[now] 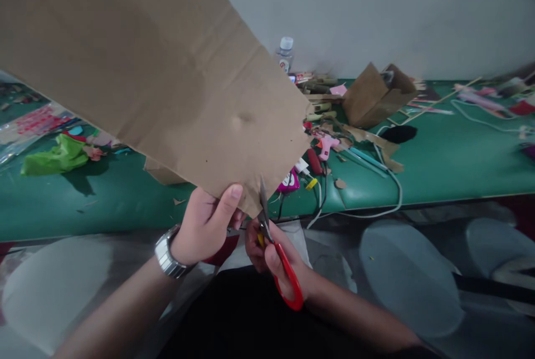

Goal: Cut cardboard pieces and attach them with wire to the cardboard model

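Observation:
A large brown sheet of cardboard (pixel 192 80) fills the upper left of the view, tilted up above the table. My left hand (pixel 209 222) grips its lower edge, thumb on the near face and fingers behind. My right hand (pixel 280 253) is closed around a pair of scissors (pixel 288 272) with red handles. The scissor blades are at the cardboard's lower corner, one blade lying over its face. Part of the other blade is hidden behind the sheet. A small dent and a few dark specks mark the cardboard.
On the green table (pixel 443 164) are a cardboard box (pixel 368 97), a pink glue gun (pixel 327 146), a white cable (pixel 400 192) and scraps. A bottle (pixel 285 55) stands by the wall. Green plastic (pixel 56 155) lies at left. Stools (pixel 409 275) stand below the table.

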The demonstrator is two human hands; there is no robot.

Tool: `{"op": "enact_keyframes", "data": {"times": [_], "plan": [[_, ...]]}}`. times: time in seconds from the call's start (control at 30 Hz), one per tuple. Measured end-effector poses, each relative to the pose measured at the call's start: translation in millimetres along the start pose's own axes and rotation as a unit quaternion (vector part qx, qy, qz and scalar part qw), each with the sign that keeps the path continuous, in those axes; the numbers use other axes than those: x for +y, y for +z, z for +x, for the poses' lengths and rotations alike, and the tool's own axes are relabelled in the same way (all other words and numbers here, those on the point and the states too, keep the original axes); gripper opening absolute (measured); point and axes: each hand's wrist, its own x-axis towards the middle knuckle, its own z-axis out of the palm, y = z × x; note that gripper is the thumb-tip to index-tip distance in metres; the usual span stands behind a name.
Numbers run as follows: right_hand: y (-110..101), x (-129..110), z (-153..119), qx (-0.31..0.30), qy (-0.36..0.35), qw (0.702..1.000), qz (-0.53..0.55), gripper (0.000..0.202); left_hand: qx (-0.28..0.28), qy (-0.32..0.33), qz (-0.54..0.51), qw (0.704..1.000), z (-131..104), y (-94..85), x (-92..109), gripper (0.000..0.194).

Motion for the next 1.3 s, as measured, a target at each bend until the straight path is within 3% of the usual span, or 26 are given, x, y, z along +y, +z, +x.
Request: {"op": "enact_keyframes", "data": {"times": [0.27,0.6,0.87,1.03,1.3], "plan": [[2.0,5.7,-0.4,-0.005,0.015,0.996,0.088,0.053,-0.015,0.024,0.021,0.999,0.5,2.6,-0.5,0.046],[-8.2,4.4,-1.3,-0.006,-0.015,0.999,-0.029,0.052,-0.027,0.003,-0.010,1.000,0.2,2.9,2.0,0.046],[-5.4,3.6,0.0,-0.021,0.017,0.997,0.073,0.054,-0.017,-0.028,-0.084,0.996,1.6,3.1,2.8,0.047],[-20.7,-5.4,-1.3,-0.067,0.020,0.997,0.026,0.053,0.022,-0.047,-0.129,0.990,1.9,1.5,5.0,0.049],[-25.1,-11.3,-8.9,-0.098,0.029,0.994,0.027,0.051,0.015,-0.006,-0.116,0.993,5.6,0.4,10.1,0.045]]}}
